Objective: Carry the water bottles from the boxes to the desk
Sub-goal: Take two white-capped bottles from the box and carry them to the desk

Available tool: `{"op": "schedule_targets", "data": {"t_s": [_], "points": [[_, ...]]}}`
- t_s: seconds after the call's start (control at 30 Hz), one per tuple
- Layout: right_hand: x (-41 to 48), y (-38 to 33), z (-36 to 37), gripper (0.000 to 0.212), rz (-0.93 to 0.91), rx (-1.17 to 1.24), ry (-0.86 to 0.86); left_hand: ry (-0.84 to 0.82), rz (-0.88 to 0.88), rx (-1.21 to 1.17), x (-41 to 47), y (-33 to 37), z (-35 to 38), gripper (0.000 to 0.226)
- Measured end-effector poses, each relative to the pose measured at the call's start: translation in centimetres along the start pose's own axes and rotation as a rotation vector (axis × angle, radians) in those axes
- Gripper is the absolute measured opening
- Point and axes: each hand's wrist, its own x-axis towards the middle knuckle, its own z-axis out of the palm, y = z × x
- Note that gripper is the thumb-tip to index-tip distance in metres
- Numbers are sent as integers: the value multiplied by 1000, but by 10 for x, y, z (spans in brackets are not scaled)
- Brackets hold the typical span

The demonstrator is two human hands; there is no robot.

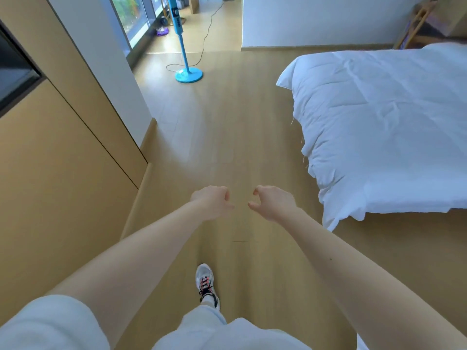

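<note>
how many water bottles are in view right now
0. The left hand and right hand are loosely curled and empty above the floor; no boxes or desk show, so bottles may be out of frame.

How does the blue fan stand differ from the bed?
The fan stand is bright blue; the bed is white. The fan stand is thin and upright; the bed is low and wide. The fan stand is far, by the window; the bed is nearer, at right. Both rest on the wooden floor.
</note>
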Motion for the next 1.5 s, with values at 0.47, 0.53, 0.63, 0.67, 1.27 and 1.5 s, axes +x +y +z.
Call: {"op": "schedule_targets", "data": {"t_s": [0.47, 0.53, 0.63, 0.67, 1.27, 1.5], "points": [[203, -22, -81, 50, 146, -35, -65, -53, 224, 53, 206, -51, -108, 39], [228, -29, -89, 51, 147, -45, -62, -56, 237, 79, 230, -62, -119, 40], [258, -36, -98, 53, 143, -65, -63, -53, 261, 111, 260, -75, -132, 42], [268, -36, -101, 54, 144, -70, -70, -58, 266, 116, 269, -78, -135, 43], [491, 51, -193, 56, 53, -28, -98, -131, 174, 238, 481, -52, -234, 51], [579, 107, -244, 56, 11, -19, -66, -112, 109, 200, 570, -14, -293, 50]]}}
